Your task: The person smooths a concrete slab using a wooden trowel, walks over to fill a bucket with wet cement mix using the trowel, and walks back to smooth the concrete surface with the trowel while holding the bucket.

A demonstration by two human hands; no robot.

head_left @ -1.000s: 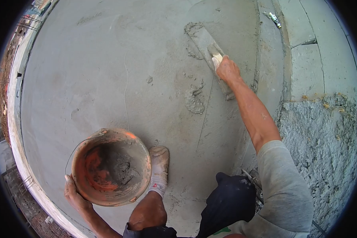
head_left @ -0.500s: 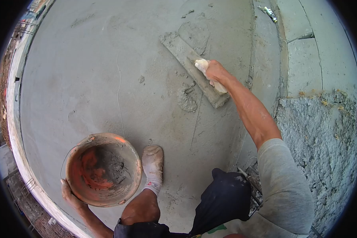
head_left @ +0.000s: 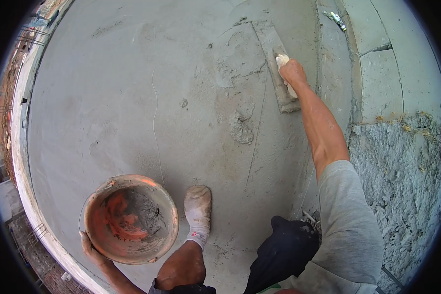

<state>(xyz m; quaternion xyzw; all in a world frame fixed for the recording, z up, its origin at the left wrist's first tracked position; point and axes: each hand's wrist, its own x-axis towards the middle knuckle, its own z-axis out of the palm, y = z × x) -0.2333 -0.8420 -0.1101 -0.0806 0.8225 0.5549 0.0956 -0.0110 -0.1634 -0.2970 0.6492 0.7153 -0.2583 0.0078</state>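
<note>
My right hand (head_left: pixel 293 72) is closed around the pale handle of a long plastering float (head_left: pixel 271 49), whose flat blade lies against the wet grey mortar surface (head_left: pixel 117 98). Left of the blade sits a lump of mortar (head_left: pixel 241 128), with a rough smeared patch above it. At the lower left, my left hand (head_left: pixel 92 250) grips the outer side of a round orange bucket (head_left: pixel 170 215) caked with mortar. Some wet mortar (head_left: pixel 149 215) lies inside it. The fingers under the bucket are partly hidden.
My sock-covered foot (head_left: pixel 198 206) stands beside the bucket. A small tube-like object (head_left: pixel 336 20) lies at the upper right, near grey slabs (head_left: pixel 382 83). Rough concrete (head_left: pixel 392 196) borders the right side. A pale edge (head_left: pixel 22 142) curves along the left, with brickwork and rebar beyond it.
The float in my right hand has moved right and upward, turning steeper and away from the mortar lump. The bucket sits slightly lower in view, still held by my left hand.
</note>
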